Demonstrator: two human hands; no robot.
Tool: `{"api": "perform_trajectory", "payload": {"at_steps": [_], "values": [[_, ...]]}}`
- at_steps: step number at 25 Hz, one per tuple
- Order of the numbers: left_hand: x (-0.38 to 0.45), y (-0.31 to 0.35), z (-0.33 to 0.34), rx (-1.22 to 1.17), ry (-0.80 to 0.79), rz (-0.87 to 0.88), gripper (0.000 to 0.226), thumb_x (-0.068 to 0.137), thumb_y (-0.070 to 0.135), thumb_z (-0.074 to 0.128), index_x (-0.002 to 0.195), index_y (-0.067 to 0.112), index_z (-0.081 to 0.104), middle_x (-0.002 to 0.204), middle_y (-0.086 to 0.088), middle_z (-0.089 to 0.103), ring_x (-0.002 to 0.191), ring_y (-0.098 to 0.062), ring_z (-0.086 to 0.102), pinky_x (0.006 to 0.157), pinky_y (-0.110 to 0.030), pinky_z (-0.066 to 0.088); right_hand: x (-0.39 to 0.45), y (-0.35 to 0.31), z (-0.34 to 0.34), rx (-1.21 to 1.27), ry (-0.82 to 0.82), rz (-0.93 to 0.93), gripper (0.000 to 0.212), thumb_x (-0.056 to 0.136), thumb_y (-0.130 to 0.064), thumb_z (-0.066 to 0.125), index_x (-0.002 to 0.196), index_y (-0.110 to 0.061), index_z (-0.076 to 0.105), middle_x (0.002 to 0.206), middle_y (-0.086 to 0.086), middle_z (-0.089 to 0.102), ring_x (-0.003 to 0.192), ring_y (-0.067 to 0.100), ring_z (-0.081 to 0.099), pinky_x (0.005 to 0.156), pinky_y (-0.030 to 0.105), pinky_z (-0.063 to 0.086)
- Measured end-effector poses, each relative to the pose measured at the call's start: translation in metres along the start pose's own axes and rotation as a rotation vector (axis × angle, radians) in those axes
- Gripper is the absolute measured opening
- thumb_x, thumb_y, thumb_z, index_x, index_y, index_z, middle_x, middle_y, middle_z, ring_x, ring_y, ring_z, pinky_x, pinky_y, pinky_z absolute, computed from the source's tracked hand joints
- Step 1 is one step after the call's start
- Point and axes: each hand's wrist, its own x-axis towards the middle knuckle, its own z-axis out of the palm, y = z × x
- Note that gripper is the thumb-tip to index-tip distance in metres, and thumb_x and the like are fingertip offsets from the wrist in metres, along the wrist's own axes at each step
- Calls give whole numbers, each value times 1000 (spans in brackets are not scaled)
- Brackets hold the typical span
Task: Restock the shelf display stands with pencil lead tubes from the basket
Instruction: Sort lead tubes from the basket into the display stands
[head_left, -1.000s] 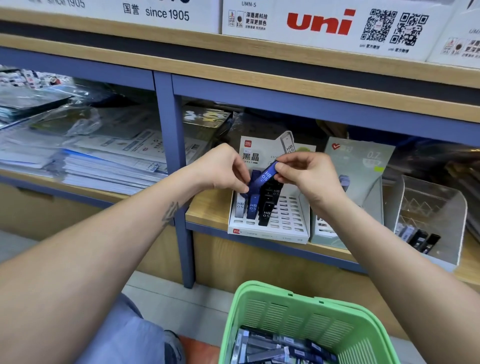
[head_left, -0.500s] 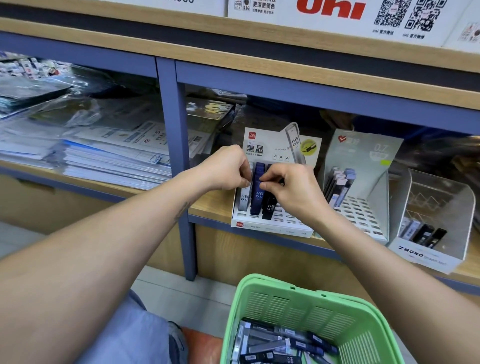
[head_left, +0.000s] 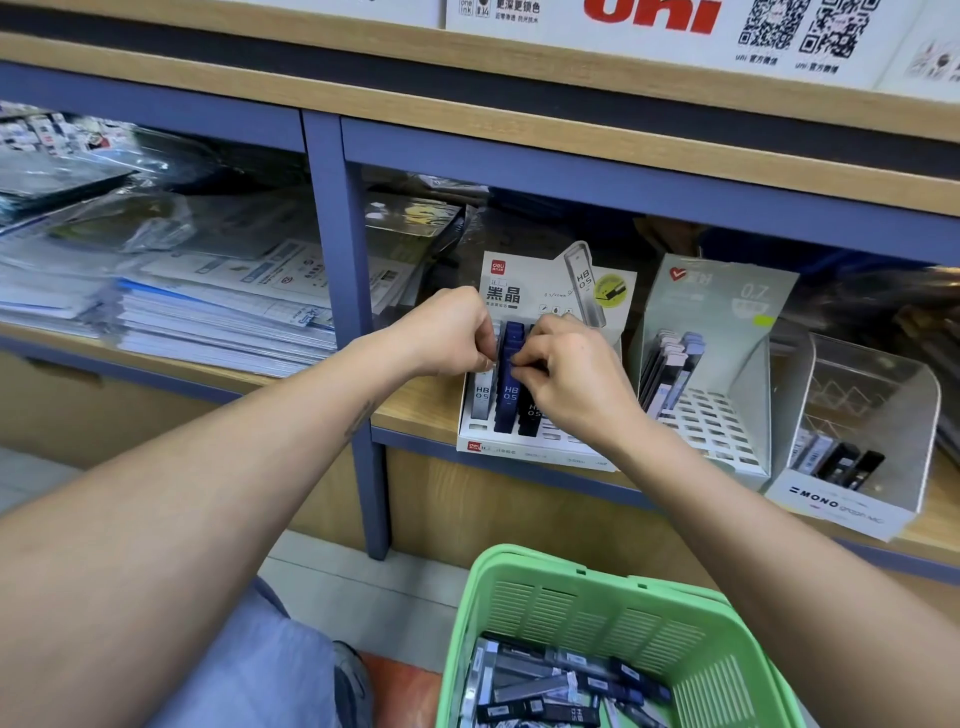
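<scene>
Head view, looking down on both hands meeting at the white cardboard display stand (head_left: 535, 452) on the wooden shelf (head_left: 415, 415). Left hand (head_left: 447, 332) has its fingers curled in, the fingertips pinching the upper left edge of the dark blue pencil lead tube (head_left: 509, 384) marked HB 0.5. Right hand (head_left: 571, 364) is curled too, thumb and forefinger nipping the same tube from its right side — so the tube stands between the two hands, upright in the stand's slots, its lower half showing below the fingers. Just to its left stands a pale grey lead tube (head_left: 480, 397); to its right a black lead tube (head_left: 530, 415), partly hidden by the right hand.

Beside that stand is a grey-green cardboard stand marked 0.7 (head_left: 727, 312) with a few tubes at its left side, then a clear plastic stand labelled MONO (head_left: 852, 499) holding several more. Below, near the bottom edge, the light green plastic basket (head_left: 597, 613) holds a loose heap of lead tubes (head_left: 561, 686) — well apart from both hands.
</scene>
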Motion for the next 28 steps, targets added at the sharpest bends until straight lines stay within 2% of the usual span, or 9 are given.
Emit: {"api": "perform_trajectory", "payload": {"at_steps": [5, 11, 16, 19, 21, 23, 26, 28], "values": [[-1, 1, 0, 14, -3, 4, 5, 84, 14, 81, 88, 16, 82, 78, 10, 70, 69, 5, 59, 65, -14, 42, -9, 1, 1, -66, -17, -67, 17, 90, -12, 68, 103, -14, 79, 98, -1, 68, 98, 26, 57, 81, 39, 43], [-2, 3, -1, 20, 5, -4, 5, 83, 14, 81, 88, 16, 82, 82, 6, 74, 70, 3, 60, 68, -18, 45, -6, 1, -3, -10, -86, -46, 3, 88, -20, 72, 88, -17, 74, 91, -4, 68, 94, 22, 56, 85, 42, 46], [-3, 6, -2, 39, 10, -6, 5, 83, 14, 81, 88, 14, 82, 85, 3, 76, 74, -5, 64, 76, -25, 52, -7, -1, 1, -143, -69, -93, 11, 92, -21, 67, 94, -19, 77, 98, -3, 64, 101, 22, 51, 81, 33, 33], [-6, 8, -4, 66, -4, -12, 8, 85, 15, 79, 93, 14, 82, 90, 2, 77, 76, -6, 63, 74, -23, 49, -7, 0, -4, -127, -103, -84, 18, 93, -19, 63, 102, -20, 79, 102, -3, 64, 104, 22, 52, 86, 37, 39], [-10, 13, -8, 71, 19, -10, 12, 88, 16, 76, 99, 14, 81, 95, 0, 77, 81, -9, 65, 77, -25, 51, -12, 3, -8, -47, -70, -39, 24, 94, -15, 60, 111, -17, 77, 105, -1, 64, 105, 23, 55, 91, 40, 45], [-16, 27, -10, 42, 84, 3, 16, 90, 16, 71, 103, 14, 79, 98, 0, 76, 89, -12, 67, 82, -27, 54, -24, 6, -15, 63, 28, 34, 27, 92, -10, 58, 113, -16, 75, 103, -1, 65, 100, 21, 59, 87, 40, 49], [-32, 68, 3, -19, 154, 101, 16, 90, 18, 64, 99, 18, 77, 91, 4, 73, 85, -11, 65, 77, -27, 53, -60, 13, -21, 197, 141, 146, 24, 88, -9, 58, 102, -17, 75, 92, -3, 68, 85, 17, 61, 76, 37, 51], [-42, 95, 28, -86, 107, 135, 15, 87, 15, 62, 96, 17, 73, 86, 5, 70, 80, -12, 62, 72, -27, 49, -95, 22, -17, 265, 158, 288, 19, 84, -22, 53, 92, -22, 71, 78, -5, 66, 72, 17, 58, 67, 36, 49]]}}
